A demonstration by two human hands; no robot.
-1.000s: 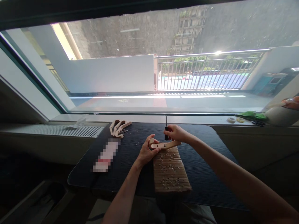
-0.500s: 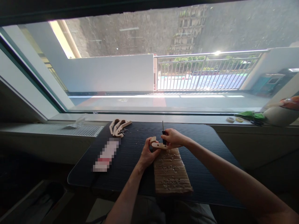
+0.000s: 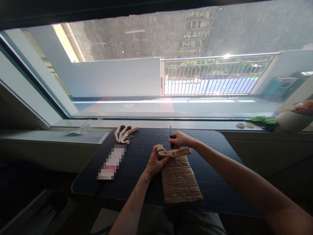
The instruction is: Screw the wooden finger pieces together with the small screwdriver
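Wooden, the hook [image 3: 180,152] sat at the far end of the block [image 3: 182,184], its curl pinched by the half-closed left hand [image 3: 155,162]; just beyond, the right hand [image 3: 181,139] gripped a screwdriver [image 3: 172,145], shaft up.

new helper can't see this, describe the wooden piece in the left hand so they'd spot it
On the black table is a ridged cardboard block. Over its far end, the left hand grips a pale wooden piece with one curled end. Similar curved pieces lie together near the table's far left corner; only this one is in hand.
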